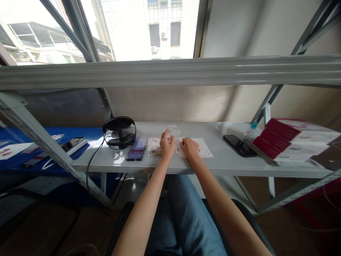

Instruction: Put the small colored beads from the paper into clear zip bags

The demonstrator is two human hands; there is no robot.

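My left hand (167, 145) is raised just over the middle of the shelf, its fingers curled. Right behind those fingers lies a crumpled clear plastic piece (174, 130); whether they touch it I cannot tell. My right hand (190, 147) rests with bent fingers on a white sheet (204, 148) that has a rounded outline on it. Whatever its fingertips pinch is hidden. To the left of my left hand is a clear plastic bag (153, 145) with small coloured bits at its lower edge.
A black headset (119, 131) with a cable, white earbuds (118, 155) and a blurred purple item (136, 149) are on the left. At right lie a black phone (239, 145) and a stack of dark red and white boxes (293, 140). A metal beam (170, 74) crosses above.
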